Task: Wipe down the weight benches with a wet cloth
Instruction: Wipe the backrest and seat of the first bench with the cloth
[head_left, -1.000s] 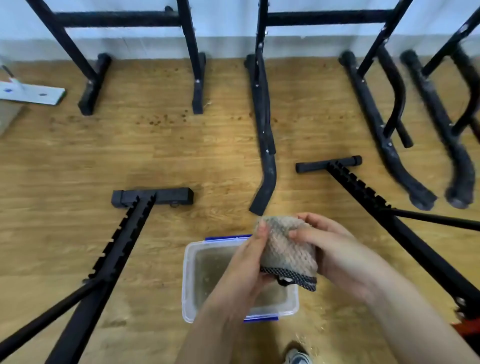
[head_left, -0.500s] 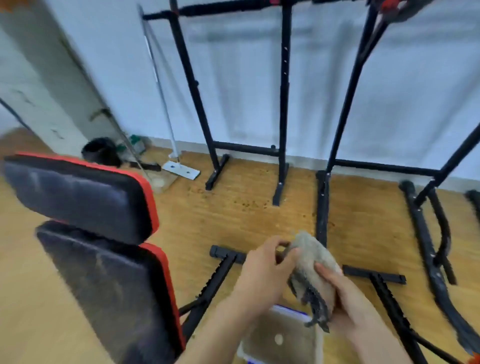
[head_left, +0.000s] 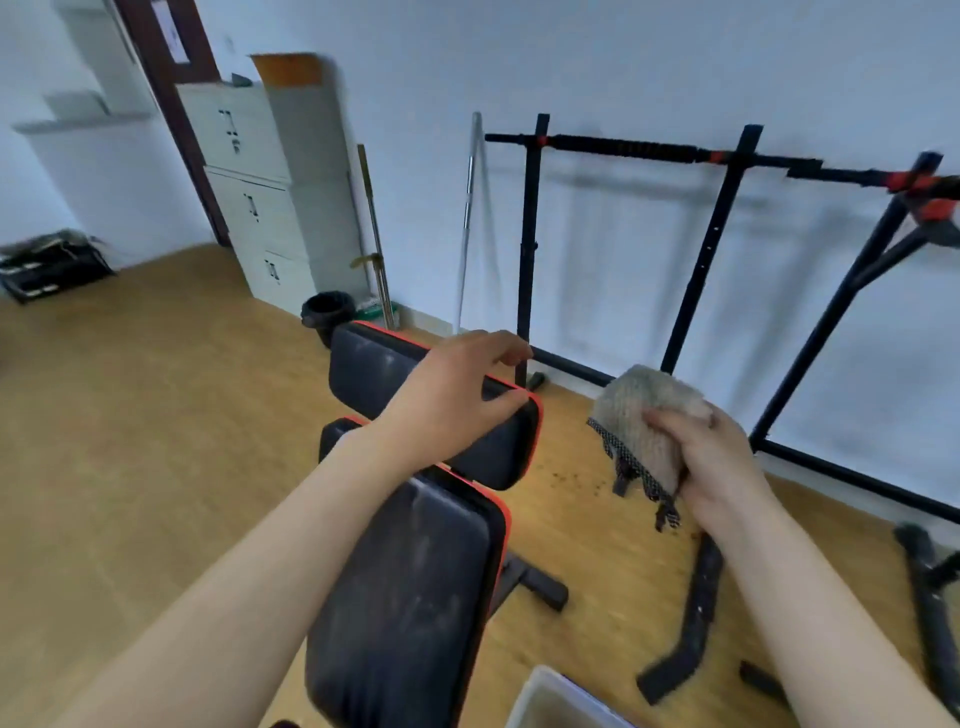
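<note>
We're holding the cloth bunched in our right hand, fingers and thumb curled round it. It's in the air to the right of the bench, not touching it. The cloth is a grey-beige knit with a dark dotted hem hanging loose underneath.

Our left hand is reaching over the far pad, fingers loosely bent, gripping nothing. The thumb is sitting at the pad's red edge; we can't tell if it's actually touching.

The bench is running away from us at centre frame: two black pads with red trim. The near pad is showing pale smears and dust. Its black foot is resting on the wood floor.

A corner of a clear plastic tub is poking in at the bottom edge, just right of the near pad.

Black rack frames are standing along the white wall behind, with a silver bar leaning beside them. Further left are a black bin and a pale filing cabinet. Loose black frame parts are lying on the floor near our right forearm.
</note>
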